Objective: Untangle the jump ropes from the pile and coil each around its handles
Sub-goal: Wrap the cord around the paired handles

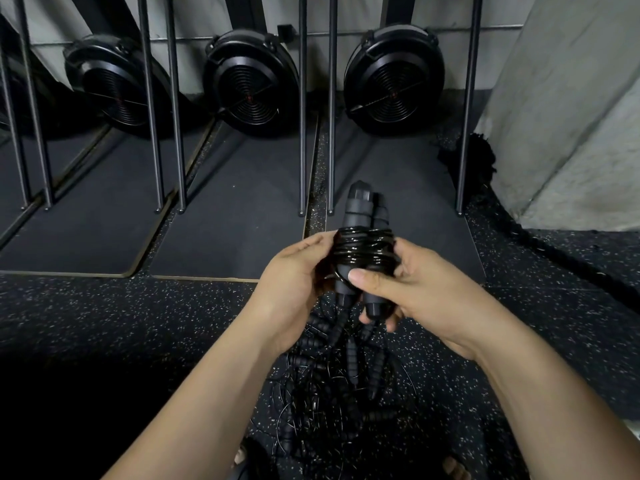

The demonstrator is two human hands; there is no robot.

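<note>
Black jump rope [363, 252], coiled round paired handles [358, 206], clasped between left hand [294, 289] and right hand [426, 289], thumb on coil; tangled pile [332, 393] beneath on speckled floor [104, 306].

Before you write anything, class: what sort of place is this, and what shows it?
Probably a gym: a row of fan-wheeled exercise machines, speckled rubber floor, and a pile of jump ropes.

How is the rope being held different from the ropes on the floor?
The held black jump rope is wound neatly around its two handles; the black rope pile is a loose tangle. The held rope is lifted; the pile lies on the speckled floor. Both are black.
</note>
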